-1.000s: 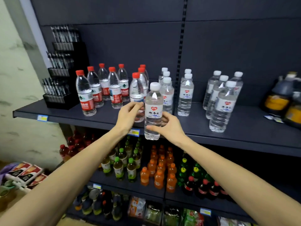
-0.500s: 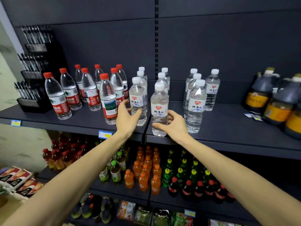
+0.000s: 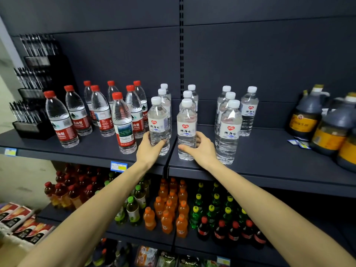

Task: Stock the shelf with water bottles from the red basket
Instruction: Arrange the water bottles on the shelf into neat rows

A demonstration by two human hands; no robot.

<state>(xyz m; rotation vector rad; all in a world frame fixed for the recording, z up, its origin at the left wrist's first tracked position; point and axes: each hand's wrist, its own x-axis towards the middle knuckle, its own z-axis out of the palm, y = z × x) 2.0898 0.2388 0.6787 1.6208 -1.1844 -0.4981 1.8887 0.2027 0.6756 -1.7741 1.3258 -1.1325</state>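
- Both arms reach up to the top shelf (image 3: 269, 162), each hand on a white-capped water bottle standing at the front edge.
- The left hand (image 3: 149, 149) cups the lower body of the left bottle (image 3: 159, 124), thumb on one side, fingers curled round the other: closed on it, though how firmly I cannot tell.
- The right hand (image 3: 200, 149) wraps the base of the right bottle (image 3: 186, 128) the same way, thumb stretched across the front.
- Both bottles stand upright with labels facing out; the low grips look suited to nudging them into line ahead of the white-capped rows behind.
- Red-capped bottles (image 3: 123, 122) sit just beside on the left, another white-capped group (image 3: 229, 130) on the right, so each brand keeps its own lane.
- The red basket is out of view.
- My read: these two are placed, and letting go comes next.
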